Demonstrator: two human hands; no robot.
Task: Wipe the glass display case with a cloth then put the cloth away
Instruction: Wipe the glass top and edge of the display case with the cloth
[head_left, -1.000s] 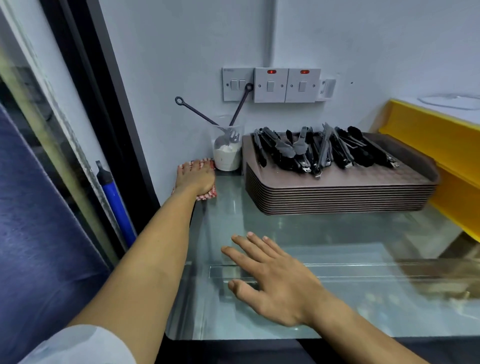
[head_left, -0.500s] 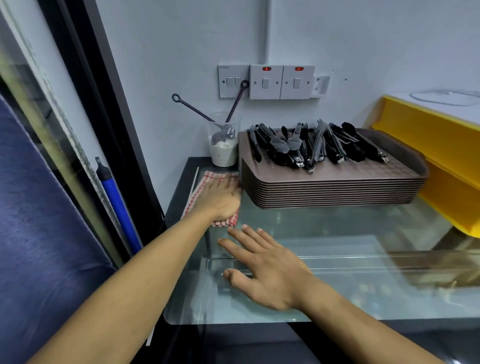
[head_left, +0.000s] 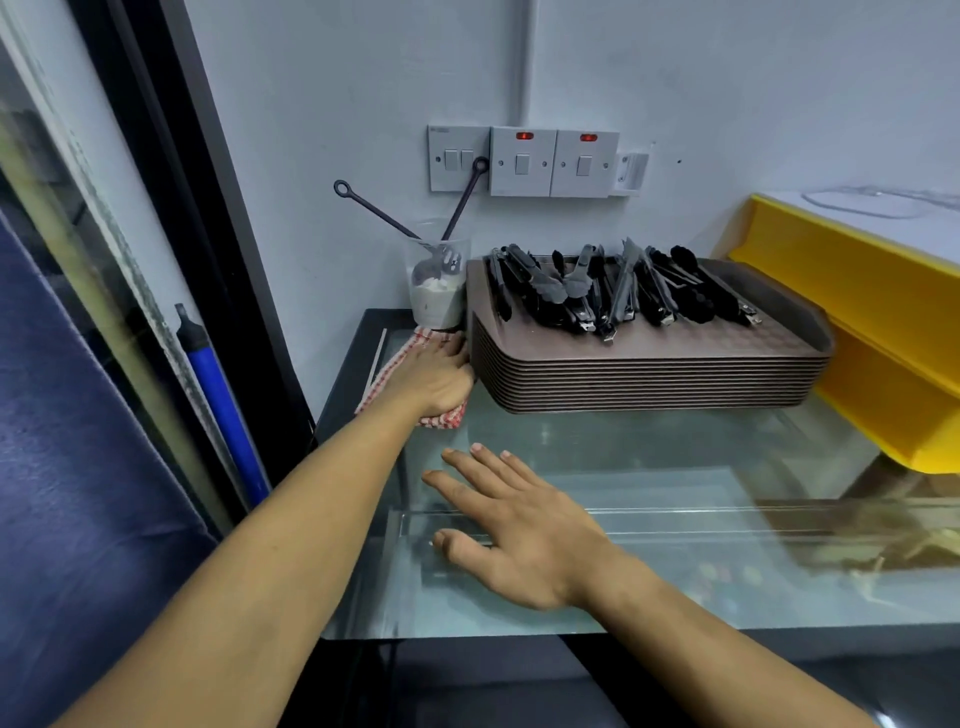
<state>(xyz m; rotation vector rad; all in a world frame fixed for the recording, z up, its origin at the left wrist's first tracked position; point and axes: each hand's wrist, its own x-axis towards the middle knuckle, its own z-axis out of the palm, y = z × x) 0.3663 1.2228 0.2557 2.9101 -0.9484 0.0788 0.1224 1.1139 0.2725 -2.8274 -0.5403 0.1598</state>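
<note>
A blue-handled pole (head_left: 223, 405) leans at the far left. The left hand (head_left: 434, 376) presses flat, fingers extended, on the red-and-white checked cloth (head_left: 441, 415), which lies on the glass display case top (head_left: 649, 457) beside the stack of brown plastic trays (head_left: 649, 374). The right hand (head_left: 524, 530) rests on the glass, fingers spread and holding nothing.

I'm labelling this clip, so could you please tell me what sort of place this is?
Probably a self-service bakery or food shop counter: a stack of brown trays loaded with black tongs sits on a glass display case that appears to hold food inside.
</note>
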